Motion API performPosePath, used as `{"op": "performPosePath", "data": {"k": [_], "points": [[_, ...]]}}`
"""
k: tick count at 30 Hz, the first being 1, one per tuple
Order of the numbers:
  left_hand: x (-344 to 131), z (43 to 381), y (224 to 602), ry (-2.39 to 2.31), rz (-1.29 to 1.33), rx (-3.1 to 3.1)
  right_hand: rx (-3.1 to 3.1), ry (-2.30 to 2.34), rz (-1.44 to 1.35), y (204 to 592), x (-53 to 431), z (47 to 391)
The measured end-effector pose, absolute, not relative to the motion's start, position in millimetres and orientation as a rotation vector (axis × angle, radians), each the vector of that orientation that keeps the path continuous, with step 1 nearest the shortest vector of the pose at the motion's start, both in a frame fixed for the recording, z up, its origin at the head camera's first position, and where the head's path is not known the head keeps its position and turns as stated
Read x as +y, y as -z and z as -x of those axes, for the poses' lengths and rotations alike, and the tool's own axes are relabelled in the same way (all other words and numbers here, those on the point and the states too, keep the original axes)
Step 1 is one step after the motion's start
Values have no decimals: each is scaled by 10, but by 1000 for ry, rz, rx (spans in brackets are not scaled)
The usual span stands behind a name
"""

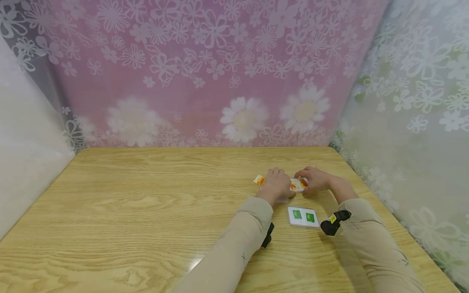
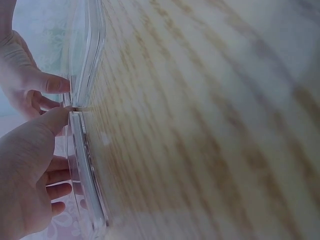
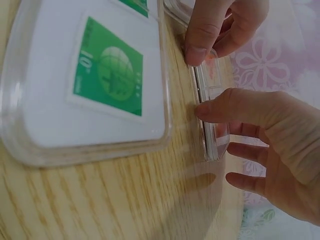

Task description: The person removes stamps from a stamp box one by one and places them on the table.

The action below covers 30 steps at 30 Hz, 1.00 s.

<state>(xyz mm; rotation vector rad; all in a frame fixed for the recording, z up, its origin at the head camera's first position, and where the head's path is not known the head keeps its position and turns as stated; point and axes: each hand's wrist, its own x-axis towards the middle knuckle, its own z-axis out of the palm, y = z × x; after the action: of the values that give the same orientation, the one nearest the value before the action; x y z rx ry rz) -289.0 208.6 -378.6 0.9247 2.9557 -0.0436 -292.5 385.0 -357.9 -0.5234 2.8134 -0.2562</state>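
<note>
Both hands are at a flat clear plastic stamp case (image 1: 298, 185) with orange and red stamps, low over the table. My left hand (image 1: 276, 184) grips its left part, thumb along the near edge and fingers over the far side. My right hand (image 1: 316, 180) holds the right end, with thumb (image 3: 215, 111) on the near edge and fingers behind. An orange-printed piece (image 1: 259, 180) shows left of the left hand; whether it belongs to the case I cannot tell. Nearer me lies a second clear case (image 1: 303, 217) with two green stamps on white.
The wood-grain table (image 1: 146, 211) stretches far to the left. A pink flowered sheet (image 1: 198, 81) hangs behind it, and a pale flowered sheet (image 1: 414, 122) runs along the right edge. Black wrist cameras (image 1: 331, 225) sit on the cuffs.
</note>
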Motion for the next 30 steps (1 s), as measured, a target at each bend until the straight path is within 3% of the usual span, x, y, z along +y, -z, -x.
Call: {"op": "performPosePath", "data": {"k": [21, 30], "points": [[2083, 2880, 3773, 33, -919, 2961, 2831, 299, 530, 3542, 3872, 2878], [2079, 2864, 3776, 26, -936, 2975, 2929, 50, 572, 3581, 3824, 2828]]}}
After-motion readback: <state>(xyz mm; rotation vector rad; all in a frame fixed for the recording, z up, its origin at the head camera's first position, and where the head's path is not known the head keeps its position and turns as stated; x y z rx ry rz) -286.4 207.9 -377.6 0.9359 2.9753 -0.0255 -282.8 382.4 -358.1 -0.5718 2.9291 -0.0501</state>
